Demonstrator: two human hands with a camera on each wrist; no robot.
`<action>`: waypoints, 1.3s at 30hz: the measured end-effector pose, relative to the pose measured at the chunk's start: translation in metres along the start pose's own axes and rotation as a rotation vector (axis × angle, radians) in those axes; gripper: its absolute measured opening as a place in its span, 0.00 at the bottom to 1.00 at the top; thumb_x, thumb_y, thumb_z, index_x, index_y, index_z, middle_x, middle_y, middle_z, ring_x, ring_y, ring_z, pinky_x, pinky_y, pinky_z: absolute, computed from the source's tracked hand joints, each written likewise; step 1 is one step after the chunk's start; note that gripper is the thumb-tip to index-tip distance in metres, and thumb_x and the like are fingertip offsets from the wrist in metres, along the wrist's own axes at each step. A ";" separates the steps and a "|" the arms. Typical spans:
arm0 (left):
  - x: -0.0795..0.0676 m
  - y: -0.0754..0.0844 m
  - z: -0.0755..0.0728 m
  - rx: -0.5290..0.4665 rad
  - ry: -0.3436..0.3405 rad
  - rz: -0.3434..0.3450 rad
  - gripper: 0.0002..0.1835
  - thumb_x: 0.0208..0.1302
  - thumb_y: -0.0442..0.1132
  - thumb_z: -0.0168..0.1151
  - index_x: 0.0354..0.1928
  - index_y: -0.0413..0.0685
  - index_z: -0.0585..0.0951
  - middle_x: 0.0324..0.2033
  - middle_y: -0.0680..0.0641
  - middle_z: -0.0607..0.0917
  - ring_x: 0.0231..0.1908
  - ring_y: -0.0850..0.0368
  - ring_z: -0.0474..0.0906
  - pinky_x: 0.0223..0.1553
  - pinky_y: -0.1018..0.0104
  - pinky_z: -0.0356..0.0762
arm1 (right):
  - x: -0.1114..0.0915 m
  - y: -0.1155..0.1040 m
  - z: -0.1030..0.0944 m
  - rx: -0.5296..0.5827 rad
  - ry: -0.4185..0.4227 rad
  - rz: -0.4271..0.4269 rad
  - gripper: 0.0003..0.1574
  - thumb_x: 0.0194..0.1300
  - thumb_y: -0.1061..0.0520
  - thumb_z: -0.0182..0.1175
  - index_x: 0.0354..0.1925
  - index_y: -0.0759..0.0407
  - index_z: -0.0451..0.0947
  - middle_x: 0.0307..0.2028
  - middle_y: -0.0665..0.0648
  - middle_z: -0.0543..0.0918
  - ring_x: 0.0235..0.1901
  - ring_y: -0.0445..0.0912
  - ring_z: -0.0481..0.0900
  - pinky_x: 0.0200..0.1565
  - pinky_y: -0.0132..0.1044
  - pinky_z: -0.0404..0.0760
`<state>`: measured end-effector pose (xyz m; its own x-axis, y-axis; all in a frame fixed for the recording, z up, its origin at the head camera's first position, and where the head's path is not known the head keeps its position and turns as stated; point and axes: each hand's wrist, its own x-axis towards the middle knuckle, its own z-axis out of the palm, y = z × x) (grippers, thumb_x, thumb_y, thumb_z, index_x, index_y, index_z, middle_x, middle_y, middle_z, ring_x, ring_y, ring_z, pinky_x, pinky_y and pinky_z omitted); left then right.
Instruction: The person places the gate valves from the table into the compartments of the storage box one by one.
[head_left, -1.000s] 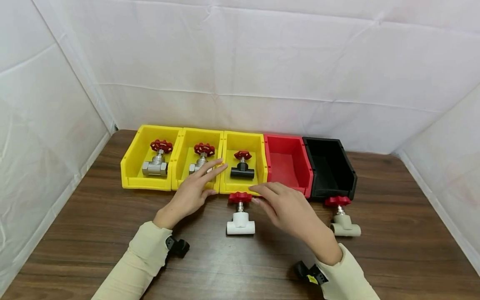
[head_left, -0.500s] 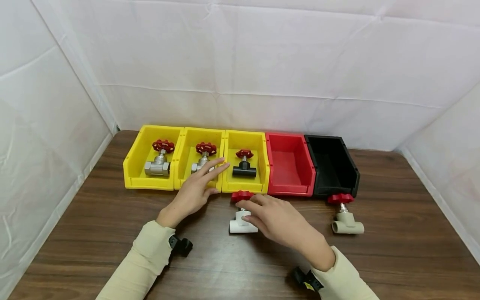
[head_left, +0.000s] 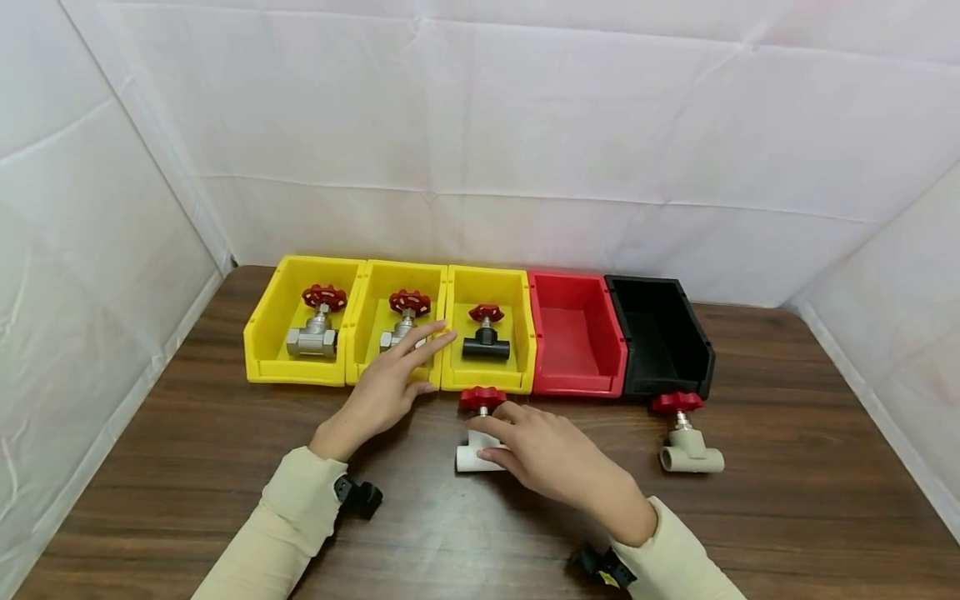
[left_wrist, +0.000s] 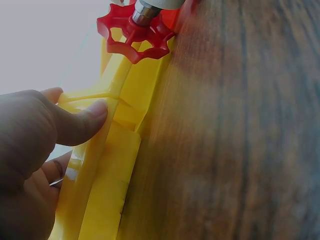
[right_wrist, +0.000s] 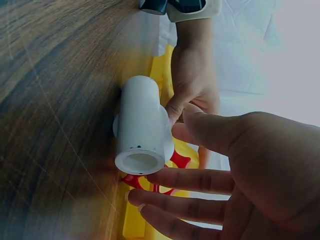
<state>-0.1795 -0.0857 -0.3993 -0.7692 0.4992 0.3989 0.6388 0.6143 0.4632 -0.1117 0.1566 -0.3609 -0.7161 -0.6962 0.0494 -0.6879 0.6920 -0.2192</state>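
A white plastic valve point(head_left: 471, 459) with a red handwheel point(head_left: 482, 398) stands on the table in front of the third yellow bin. My right hand point(head_left: 558, 458) reaches over its right side, thumb and fingers spread around the body; the right wrist view shows the fingers fairly straight and no firm grip. My left hand point(head_left: 378, 392) rests at the front of the middle yellow bin point(head_left: 360, 367), its fingers extended over it and partly covering a metal valve point(head_left: 408, 304). In the left wrist view the thumb point(left_wrist: 92, 117) lies against the yellow front edge.
The leftmost yellow bin point(head_left: 296, 372) holds a metal valve point(head_left: 311, 340), the third yellow bin point(head_left: 487, 382) a black valve point(head_left: 486, 344). A red bin point(head_left: 573, 386) and a black bin point(head_left: 667, 387) continue the row. A beige valve point(head_left: 692, 458) stands at right.
My right hand has come down and toward me, from beside the red handwheel to around the white valve's body. The left hand has stayed in place.
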 end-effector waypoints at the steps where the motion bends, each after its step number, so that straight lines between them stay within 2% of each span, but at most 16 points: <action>1: 0.000 0.000 0.000 0.000 0.000 0.001 0.39 0.57 0.29 0.67 0.70 0.54 0.65 0.69 0.51 0.60 0.20 0.59 0.63 0.27 0.68 0.70 | 0.000 0.000 0.000 0.003 0.001 0.003 0.23 0.67 0.46 0.59 0.59 0.47 0.76 0.43 0.49 0.78 0.32 0.40 0.75 0.34 0.36 0.77; 6: 0.000 0.000 0.000 -0.003 0.009 0.006 0.39 0.57 0.29 0.67 0.70 0.55 0.65 0.69 0.50 0.60 0.21 0.59 0.64 0.28 0.67 0.70 | 0.000 -0.002 0.001 -0.007 -0.001 0.008 0.24 0.66 0.45 0.60 0.58 0.48 0.77 0.42 0.50 0.76 0.30 0.40 0.72 0.32 0.33 0.76; 14: -0.002 -0.001 0.000 -0.007 0.013 0.002 0.39 0.57 0.29 0.67 0.70 0.55 0.65 0.69 0.50 0.60 0.23 0.57 0.67 0.30 0.65 0.72 | 0.001 -0.005 0.004 -0.040 0.050 -0.020 0.23 0.65 0.47 0.62 0.57 0.49 0.78 0.45 0.53 0.74 0.29 0.41 0.72 0.31 0.32 0.76; 26: 0.000 0.000 0.001 -0.001 0.011 0.007 0.39 0.57 0.29 0.68 0.70 0.54 0.65 0.69 0.50 0.61 0.22 0.58 0.66 0.28 0.67 0.71 | 0.000 -0.007 0.010 -0.068 0.031 -0.002 0.24 0.64 0.49 0.64 0.58 0.51 0.77 0.44 0.54 0.75 0.28 0.41 0.74 0.28 0.33 0.76; 39: 0.000 0.000 -0.001 -0.009 0.008 0.010 0.39 0.57 0.29 0.67 0.70 0.55 0.65 0.69 0.50 0.60 0.23 0.58 0.66 0.28 0.66 0.71 | 0.002 -0.009 0.019 -0.142 0.014 0.028 0.31 0.63 0.41 0.63 0.61 0.49 0.72 0.44 0.54 0.74 0.38 0.46 0.74 0.24 0.35 0.76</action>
<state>-0.1791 -0.0861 -0.3989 -0.7629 0.5002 0.4096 0.6464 0.6038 0.4665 -0.1052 0.1454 -0.3777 -0.7362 -0.6742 0.0594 -0.6767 0.7319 -0.0802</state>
